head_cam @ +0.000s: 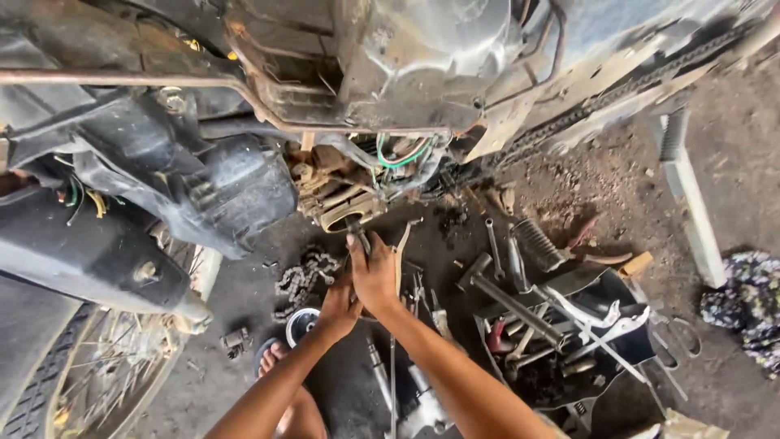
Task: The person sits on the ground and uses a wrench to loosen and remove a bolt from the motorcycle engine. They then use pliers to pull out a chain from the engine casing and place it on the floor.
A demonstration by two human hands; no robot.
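My right hand (374, 272) is closed around a dark tool handle (357, 233) whose tip points up into a round opening on the underside of a motorcycle engine (345, 207). My left hand (340, 307) sits just below and behind the right one, its fingers curled against the right wrist; whether it grips the tool is hidden. Green and white wires (400, 156) hang beside the opening. The motorcycle body (390, 57) fills the top of the view.
A loose drive chain (302, 279) lies on the dirty floor left of my hands. Wrenches, sockets and a black tray of tools (561, 325) spread to the right. A spoked wheel (106, 366) stands at bottom left. My foot (272, 356) is below.
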